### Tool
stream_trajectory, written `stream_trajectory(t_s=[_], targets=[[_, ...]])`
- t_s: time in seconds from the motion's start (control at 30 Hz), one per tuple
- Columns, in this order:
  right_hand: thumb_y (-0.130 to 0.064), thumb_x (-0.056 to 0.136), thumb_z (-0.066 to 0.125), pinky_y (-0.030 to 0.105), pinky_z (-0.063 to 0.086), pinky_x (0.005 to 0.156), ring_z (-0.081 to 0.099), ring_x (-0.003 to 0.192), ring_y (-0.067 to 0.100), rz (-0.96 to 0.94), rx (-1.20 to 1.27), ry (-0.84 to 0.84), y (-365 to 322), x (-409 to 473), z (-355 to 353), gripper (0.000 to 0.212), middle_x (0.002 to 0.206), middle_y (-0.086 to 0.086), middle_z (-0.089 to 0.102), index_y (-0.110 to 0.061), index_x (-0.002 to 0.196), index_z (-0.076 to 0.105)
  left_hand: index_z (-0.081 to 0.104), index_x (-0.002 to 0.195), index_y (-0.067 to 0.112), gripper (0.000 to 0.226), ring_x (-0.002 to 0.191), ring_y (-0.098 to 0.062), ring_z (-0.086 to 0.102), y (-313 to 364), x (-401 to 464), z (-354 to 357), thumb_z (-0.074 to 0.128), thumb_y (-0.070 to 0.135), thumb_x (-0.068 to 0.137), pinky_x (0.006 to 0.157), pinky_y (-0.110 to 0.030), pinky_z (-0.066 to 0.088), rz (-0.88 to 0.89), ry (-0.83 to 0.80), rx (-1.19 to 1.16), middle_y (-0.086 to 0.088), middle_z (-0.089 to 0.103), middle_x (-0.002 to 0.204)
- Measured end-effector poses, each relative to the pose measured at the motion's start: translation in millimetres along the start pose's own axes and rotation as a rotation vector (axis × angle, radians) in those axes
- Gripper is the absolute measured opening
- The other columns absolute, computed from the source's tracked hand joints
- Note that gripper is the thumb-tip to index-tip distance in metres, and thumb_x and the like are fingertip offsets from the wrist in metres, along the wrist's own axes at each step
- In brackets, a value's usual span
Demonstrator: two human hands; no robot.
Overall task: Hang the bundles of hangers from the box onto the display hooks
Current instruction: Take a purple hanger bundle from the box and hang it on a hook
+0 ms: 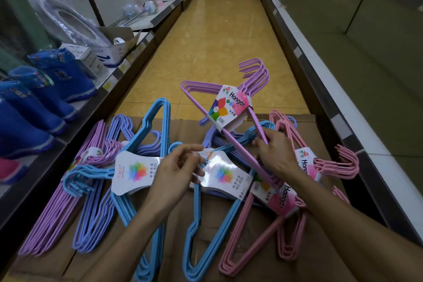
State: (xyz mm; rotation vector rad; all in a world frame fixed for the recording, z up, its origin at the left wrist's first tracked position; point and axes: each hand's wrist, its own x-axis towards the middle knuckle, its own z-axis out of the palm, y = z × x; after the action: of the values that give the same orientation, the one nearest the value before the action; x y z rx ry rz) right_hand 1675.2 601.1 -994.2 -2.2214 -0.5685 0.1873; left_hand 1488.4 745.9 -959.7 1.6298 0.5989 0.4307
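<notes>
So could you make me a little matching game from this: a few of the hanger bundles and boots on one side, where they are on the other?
Things:
1. purple bundle with Hanger label
2. pink bundle
3. blue boots
4. blue bundle with white label

Places:
A. on the left shelf
B. lifted by the right hand
C. by the left hand
D. lying at the right

Pairs: 1-B, 2-D, 3-A, 4-C

Hanger bundles [142, 167] lie on the cardboard box [229, 224] between shelving left [128, 57] and right [343, 98].

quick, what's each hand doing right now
Left hand: pinches the hook of a blue wire hanger bundle.
Right hand: grips the raised purple wire hanger bundle.
</notes>
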Motion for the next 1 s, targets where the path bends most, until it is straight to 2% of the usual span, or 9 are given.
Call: stream_trajectory(t_s=[0.1,0.3,0.37,0.43,0.53,0.63,0.8,0.9,1.0], targets=[[-0.010,0.099,0.051,0.016,0.046,0.043,0.064,0.048,0.007,0.005,0.197,-0.004,1,-11,-12,0.015,0.077,0.005,0.066,-0.010,0.099,0.066,0.062,0.112,0.015,0.016,0.070,-0.016,0.066,11,18,-4,0.053,0.016,0.098,0.059,-0.024,0.055,-0.038,0.072,-0.094,-0.011,0.068,0.096],[-0.008,0.097,0.055,0.022,0.053,0.048,0.067,0.052,0.018,-0.052,0.505,-0.130,-9,-26,-26,0.018,0.077,0.023,0.069,-0.014,0.109,0.067,0.053,0.121,0.013,0.026,0.104,-0.029,0.065,30,51,-11,0.056,0.022,0.097,0.083,-0.036,0.056,-0.157,0.216,-0.403,-0.012,0.060,0.120],[-0.009,0.097,0.057,0.026,0.056,0.051,0.069,0.055,0.022,-0.083,0.558,-0.161,-14,-29,-25,0.017,0.082,0.018,0.071,-0.017,0.107,0.068,0.049,0.132,0.007,0.042,0.110,-0.030,0.063,32,59,-16,0.057,0.027,0.096,0.090,-0.038,0.055,-0.194,0.222,-0.485,-0.015,0.055,0.127],[-0.008,0.097,0.057,0.027,0.057,0.052,0.069,0.054,0.020,-0.114,0.574,-0.186,-17,-31,-23,0.015,0.077,0.005,0.073,-0.012,0.105,0.069,0.055,0.126,0.007,0.039,0.112,-0.028,0.062,39,63,-21,0.058,0.031,0.095,0.096,-0.039,0.053,-0.207,0.195,-0.586,-0.015,0.056,0.125],[-0.009,0.097,0.057,0.028,0.056,0.052,0.069,0.054,0.019,-0.164,0.561,-0.239,-22,-33,-18,0.014,0.074,-0.003,0.073,-0.011,0.104,0.069,0.061,0.088,0.013,0.023,0.102,-0.023,0.063,56,63,-29,0.059,0.034,0.094,0.088,-0.034,0.055,-0.155,0.203,-0.853,-0.010,0.061,0.103],[-0.010,0.097,0.058,0.031,0.057,0.053,0.070,0.056,0.022,-0.199,0.558,-0.269,-28,-35,-12,0.014,0.073,-0.003,0.073,-0.017,0.099,0.070,0.063,0.086,0.012,0.026,0.083,-0.020,0.064,67,57,-38,0.065,0.038,0.089,0.078,-0.032,0.056,-0.099,0.282,-1.034,-0.003,0.061,0.087],[-0.011,0.097,0.058,0.035,0.058,0.052,0.070,0.057,0.027,-0.253,0.552,-0.294,-36,-37,-1,0.016,0.080,-0.003,0.072,-0.020,0.100,0.071,0.061,0.087,0.013,0.029,0.057,-0.010,0.052,68,47,-51,0.067,0.041,0.087,0.053,-0.022,0.052,-0.058,0.379,-1.026,0.002,0.045,0.076],[-0.011,0.096,0.059,0.044,0.060,0.055,0.070,0.059,0.028,-0.280,0.536,-0.308,-40,-39,9,0.018,0.082,0.000,0.071,-0.020,0.108,0.069,0.057,0.081,0.016,0.031,0.053,-0.010,0.037,63,44,-63,0.065,0.046,0.087,0.053,-0.021,0.042,-0.044,0.424,-1.012,0.005,0.040,0.059],[-0.010,0.096,0.060,0.036,0.058,0.055,0.068,0.057,0.021,-0.347,0.453,-0.275,-48,-42,17,0.022,0.087,0.005,0.070,-0.014,0.116,0.067,0.053,0.071,0.019,0.036,0.048,-0.008,0.033,56,37,-76,0.064,0.049,0.086,0.054,-0.019,0.033,-0.052,0.432,-1.049,0.007,0.035,0.052]])
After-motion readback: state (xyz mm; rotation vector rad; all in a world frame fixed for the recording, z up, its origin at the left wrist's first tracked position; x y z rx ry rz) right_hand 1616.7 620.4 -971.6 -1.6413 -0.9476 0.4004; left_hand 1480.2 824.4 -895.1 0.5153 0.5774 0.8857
